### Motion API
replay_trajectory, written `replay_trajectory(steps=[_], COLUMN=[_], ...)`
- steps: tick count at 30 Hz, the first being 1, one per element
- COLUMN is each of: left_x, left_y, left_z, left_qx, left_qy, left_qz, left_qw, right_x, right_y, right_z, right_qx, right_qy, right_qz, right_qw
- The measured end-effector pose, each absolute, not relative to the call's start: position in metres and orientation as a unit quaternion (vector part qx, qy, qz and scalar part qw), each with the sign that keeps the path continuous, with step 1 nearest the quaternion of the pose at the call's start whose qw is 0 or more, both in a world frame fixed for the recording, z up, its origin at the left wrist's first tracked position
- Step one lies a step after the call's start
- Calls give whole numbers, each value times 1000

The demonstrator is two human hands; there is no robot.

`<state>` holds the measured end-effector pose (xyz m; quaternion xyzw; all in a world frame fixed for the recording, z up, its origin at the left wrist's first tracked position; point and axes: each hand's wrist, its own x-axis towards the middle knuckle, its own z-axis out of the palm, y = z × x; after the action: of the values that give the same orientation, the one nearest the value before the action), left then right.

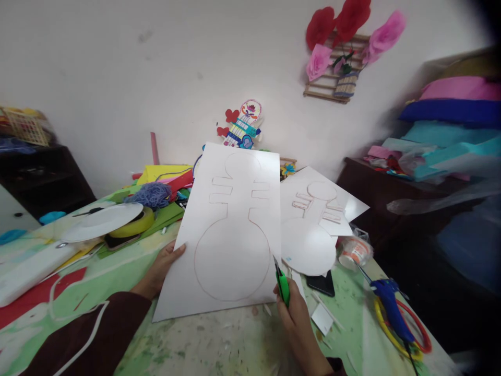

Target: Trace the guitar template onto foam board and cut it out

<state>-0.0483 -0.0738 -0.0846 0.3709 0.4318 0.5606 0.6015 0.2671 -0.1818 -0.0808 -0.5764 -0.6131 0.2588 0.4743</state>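
My left hand grips the left edge of a large white board, its thumb on the front and its other fingers behind. The board is tilted up off the table and carries a thin outline: a big circle below, a narrow neck with side tabs, and a smaller round top. In my right hand is a green utility knife, held closed in the fingers. Its blade points up beside the board's lower right edge. Behind the board on the right lies another white board with a similar shape on it.
A blue glue gun and tape rolls lie at the right, near a paper cup and a black phone. At the left are a white plate, yellow tape and purple yarn. Dark cabinets flank the table.
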Motion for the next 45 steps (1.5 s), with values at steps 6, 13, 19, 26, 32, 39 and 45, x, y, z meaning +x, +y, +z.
replay_trajectory(steps=[6,13,19,26,32,39,45], left_x=[-47,-47,-53,-54,-53,-41,-39], left_y=[-74,-75,-72,-72,-71,-72,-69], left_z=[-82,-82,-89,-88,-88,-81,-87], left_qx=[368,368,353,356,344,333,345], left_qy=[437,445,461,478,473,447,427], left_qz=[566,560,552,534,547,542,542], left_qw=[595,594,598,599,600,629,636], right_x=[276,276,273,268,268,270,263], right_y=[-169,-167,-169,-176,-180,-176,-171], right_z=[-92,-90,-92,-86,-85,-93,-104], right_qx=[-577,-560,-563,-581,-608,-625,-632], right_qy=[-484,-431,-542,-574,-564,-533,-497], right_qz=[347,392,268,198,186,192,166], right_qw=[559,589,564,542,527,537,571])
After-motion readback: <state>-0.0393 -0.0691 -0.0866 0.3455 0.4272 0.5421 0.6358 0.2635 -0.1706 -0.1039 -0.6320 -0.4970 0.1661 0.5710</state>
